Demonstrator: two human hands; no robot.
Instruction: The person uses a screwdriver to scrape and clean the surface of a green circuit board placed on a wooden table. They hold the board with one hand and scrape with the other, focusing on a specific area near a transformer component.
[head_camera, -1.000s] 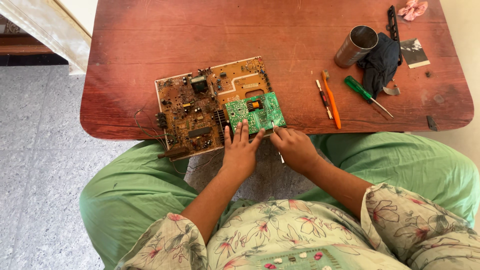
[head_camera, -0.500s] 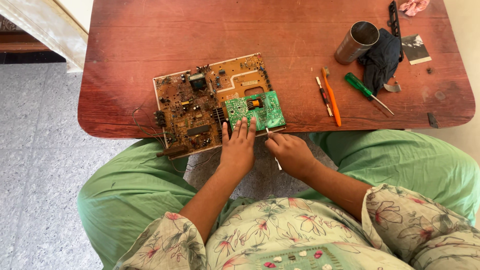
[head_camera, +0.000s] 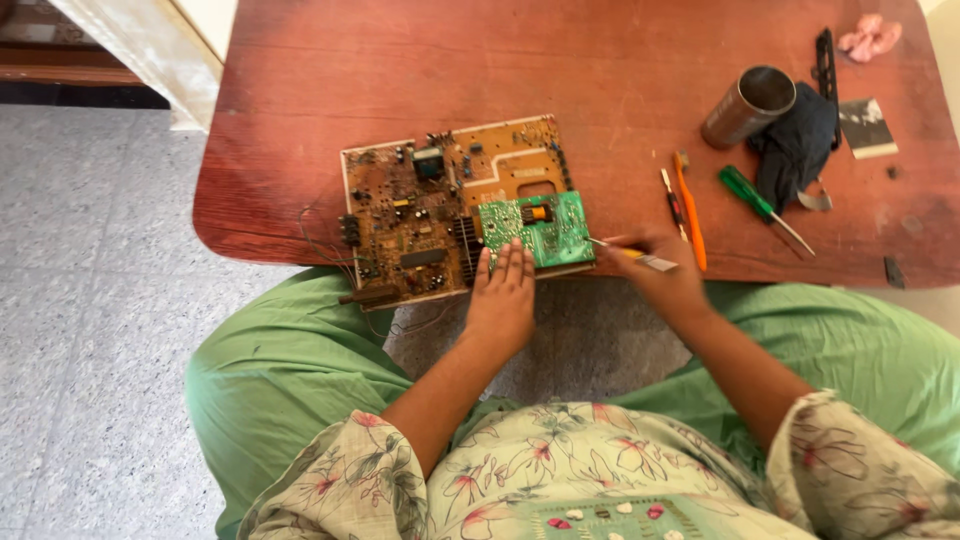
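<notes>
Fingers of my left hand (head_camera: 503, 300) lie flat on the stiff, light green circuit board (head_camera: 535, 228) atop the brown circuit board (head_camera: 420, 215) at the table (head_camera: 300, 120) edge, so I touch only its rims, while my right hand (head_camera: 655, 265) pinches a small tool (head_camera: 640, 258).

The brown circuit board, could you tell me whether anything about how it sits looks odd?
Yes: the brown circuit board lies skewed and overhangs the near edge of the wooden table, its corner jutting past. The left hand rests at that edge.
</notes>
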